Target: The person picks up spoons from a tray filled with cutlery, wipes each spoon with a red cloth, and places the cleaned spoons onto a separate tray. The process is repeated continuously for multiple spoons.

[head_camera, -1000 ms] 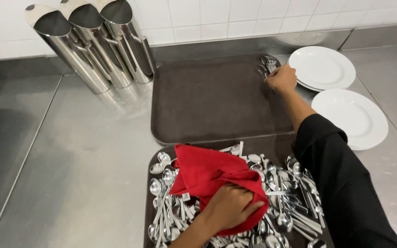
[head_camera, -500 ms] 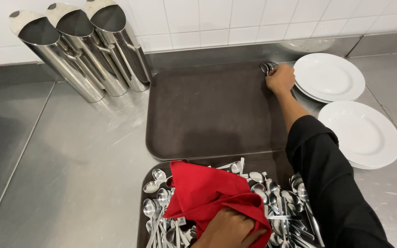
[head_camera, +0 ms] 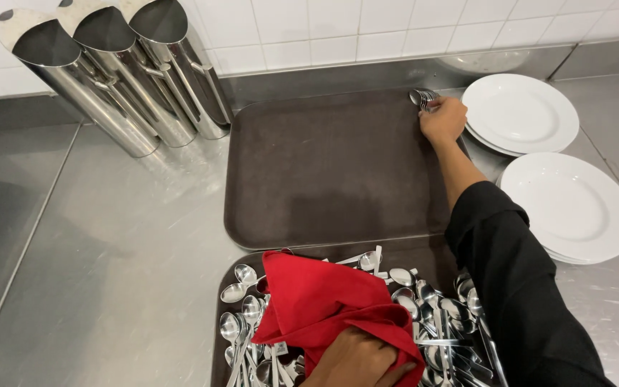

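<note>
Since the earlier frame, right hand [head_camera: 442,120], fingers gripping stacked steel spoons [head_camera: 422,97], stays at brown tray [head_camera: 324,172]; left hand [head_camera: 356,358] clutches red cloth [head_camera: 324,304]. Loose grip risks scattering.

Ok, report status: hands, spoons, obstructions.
Right hand grips spoons at brown tray's far corner. Left hand on red cloth over cutlery pile. Plates close beside right hand.

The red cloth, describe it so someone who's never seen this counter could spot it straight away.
On the steel counter, find the near brown tray heaped with spoons. The red cloth lies crumpled on that heap under the left hand. It is the only soft, brightly coloured thing among silver cutlery.
</note>
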